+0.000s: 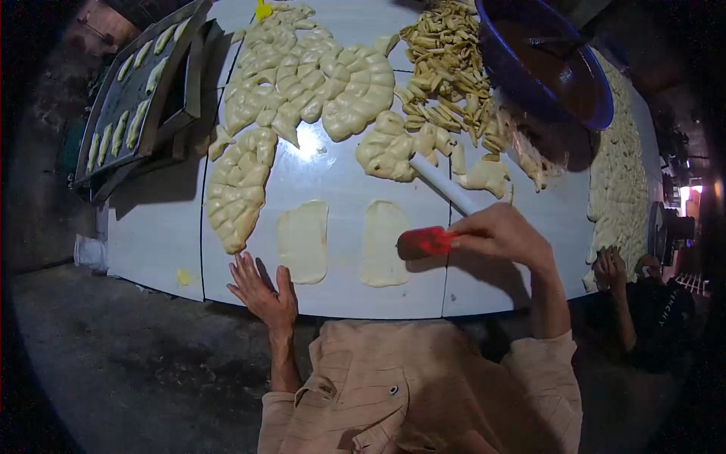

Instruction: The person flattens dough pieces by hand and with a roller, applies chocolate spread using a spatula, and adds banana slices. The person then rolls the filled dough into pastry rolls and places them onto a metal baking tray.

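While the right hand (499,236) is gripping a glossy red scraper (427,240), its thumb and fingers are closing on the tool's right end, at the centre right of the frame. Below it, to the lower right, a dark shadow is falling on the smooth white tabletop (155,242). The left hand (265,293) is spreading its fingers apart and holding nothing, at the table's near edge in the lower left-centre; whether its palm is pressing down, I cannot tell.

Two thin, pale dough sheets (303,244) with rounded corners are lying flat in the centre, side by side. Puffy, creased dough (302,72) is sprawling across the upper centre, and a lobed dough strip (238,189) is reaching down towards the left fingertips. Tan, stick-like pieces (446,53) are heaping up beside a blue basin (522,98) at the upper right.

The scraper is pointing its rounded end left, its long axis running nearly crosswise over the right sheet's right edge; contact is staying unclear. Both sheets are running lengthwise up the frame. A smooth white rod (446,185) is slanting from upper left to lower right, just above the right hand.

White surface is showing between the sheets, and the near edge is curving below them.
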Motion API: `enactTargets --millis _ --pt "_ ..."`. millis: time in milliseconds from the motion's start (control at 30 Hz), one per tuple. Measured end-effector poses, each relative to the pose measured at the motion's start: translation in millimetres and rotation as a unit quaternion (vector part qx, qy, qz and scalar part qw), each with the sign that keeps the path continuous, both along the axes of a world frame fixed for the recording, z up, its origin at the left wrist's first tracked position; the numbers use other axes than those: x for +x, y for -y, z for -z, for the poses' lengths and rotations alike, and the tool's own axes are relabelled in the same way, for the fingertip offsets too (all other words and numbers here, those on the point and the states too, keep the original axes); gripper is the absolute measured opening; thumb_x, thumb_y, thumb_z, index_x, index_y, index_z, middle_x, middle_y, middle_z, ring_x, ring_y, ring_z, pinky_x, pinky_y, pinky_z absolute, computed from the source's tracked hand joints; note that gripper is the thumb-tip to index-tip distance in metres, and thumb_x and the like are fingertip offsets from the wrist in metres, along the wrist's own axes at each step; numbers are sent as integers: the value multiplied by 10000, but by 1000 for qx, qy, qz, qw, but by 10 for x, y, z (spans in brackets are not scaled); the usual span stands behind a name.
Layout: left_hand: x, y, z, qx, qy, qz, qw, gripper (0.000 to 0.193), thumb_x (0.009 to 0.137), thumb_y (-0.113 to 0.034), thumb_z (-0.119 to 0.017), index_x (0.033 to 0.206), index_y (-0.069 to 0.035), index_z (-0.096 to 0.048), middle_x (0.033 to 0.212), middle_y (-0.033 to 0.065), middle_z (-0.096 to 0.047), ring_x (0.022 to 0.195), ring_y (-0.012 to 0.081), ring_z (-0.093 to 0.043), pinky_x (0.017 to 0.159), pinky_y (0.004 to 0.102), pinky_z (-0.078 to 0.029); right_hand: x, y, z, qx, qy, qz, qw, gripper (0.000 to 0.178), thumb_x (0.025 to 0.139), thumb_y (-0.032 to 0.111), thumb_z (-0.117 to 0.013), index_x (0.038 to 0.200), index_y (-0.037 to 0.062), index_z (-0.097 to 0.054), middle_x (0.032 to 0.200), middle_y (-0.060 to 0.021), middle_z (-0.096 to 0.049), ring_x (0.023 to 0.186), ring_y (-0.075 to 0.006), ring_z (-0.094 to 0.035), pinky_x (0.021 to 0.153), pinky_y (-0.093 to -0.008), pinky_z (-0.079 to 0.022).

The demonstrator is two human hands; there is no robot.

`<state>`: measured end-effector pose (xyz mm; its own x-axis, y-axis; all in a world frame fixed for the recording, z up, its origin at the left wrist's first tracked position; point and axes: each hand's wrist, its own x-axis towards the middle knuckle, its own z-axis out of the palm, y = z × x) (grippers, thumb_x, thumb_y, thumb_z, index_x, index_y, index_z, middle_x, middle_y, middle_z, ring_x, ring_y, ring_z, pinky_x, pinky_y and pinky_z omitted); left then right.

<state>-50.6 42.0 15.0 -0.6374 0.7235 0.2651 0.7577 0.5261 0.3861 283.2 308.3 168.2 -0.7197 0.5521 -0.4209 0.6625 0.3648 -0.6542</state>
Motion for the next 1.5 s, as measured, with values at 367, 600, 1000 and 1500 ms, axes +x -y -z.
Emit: enactTargets --millis 367,600,1000,1500 --pt "17 -19 -31 -4 -13 1 1000 751 944 -403 -672 1550 -65 -385 1614 158 -371 1540 386 -218 1221 642 -50 -174 684 449 336 -30 -25 941 154 927 227 -696 1060 151 -704 717 -50 -583 649 -263 -640 567 -415 -500" --pt "22 -52 -33 0 -16 14 1000 744 940 -392 -674 1552 -80 -388 1621 168 -356 1537 397 -222 1213 653 -60 -30 1095 651 307 -19 1 952 194 909 261 -722 1079 169 -732 746 -40 -624 652 -244 -652 584 -387 -525" --pt "25 -48 -22 -4 1 32 999 677 967 -353 -656 1543 -83 -423 1622 178 -358 1536 397 -231 1205 665 -58 -122 1068 565 290 -38 116 949 189 942 285 -698 1070 156 -749 754 -36 -643 664 -216 -656 590 -373 -523" --pt "1 29 -76 -13 30 94 995 694 939 -322 -688 1540 -97 -424 1619 186 -366 1532 412 -238 1197 667 -65 -139 1524 623 348 1 165 923 158 835 163 -802 980 109 -769 812 -61 -722 682 -228 -695 603 -346 -551"
